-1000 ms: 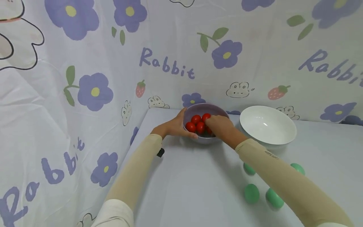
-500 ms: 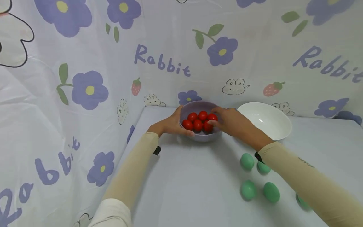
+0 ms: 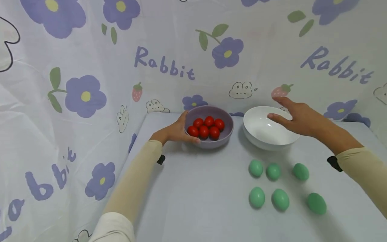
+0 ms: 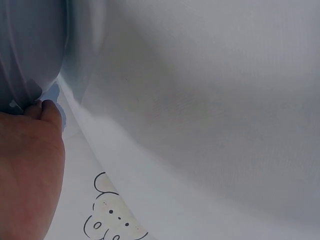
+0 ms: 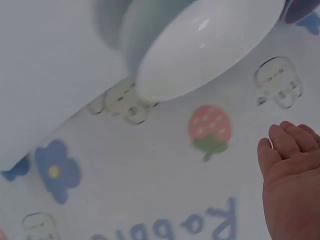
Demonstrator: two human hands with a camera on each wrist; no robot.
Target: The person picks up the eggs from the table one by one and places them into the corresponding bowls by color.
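Note:
My left hand [image 3: 177, 131] holds the left side of a purple bowl [image 3: 214, 144], thumb along its front and fingers toward the back. Several shiny red eggs [image 3: 204, 132] lie together inside. In the left wrist view, fingertips of that hand [image 4: 30, 160] meet the bowl's grey-looking outer wall [image 4: 32, 45]. My right hand [image 3: 302, 117] hovers over the right part of a white bowl [image 3: 257, 127], thumb and fingers apart, nothing between them. The right wrist view shows that hand [image 5: 292, 185] with straight fingers, below the bowl's white inside [image 5: 210, 45].
Several green eggs [image 3: 273, 171] lie in two loose rows on the white table [image 3: 193, 195], in front of the white bowl. A printed cloth [image 3: 163, 37] with flowers and rabbits hangs behind the table and along its left side.
My right hand has come out of the purple bowl, leaving a red egg there, and moved right to above the white bowl. My left hand keeps its place on the purple bowl.

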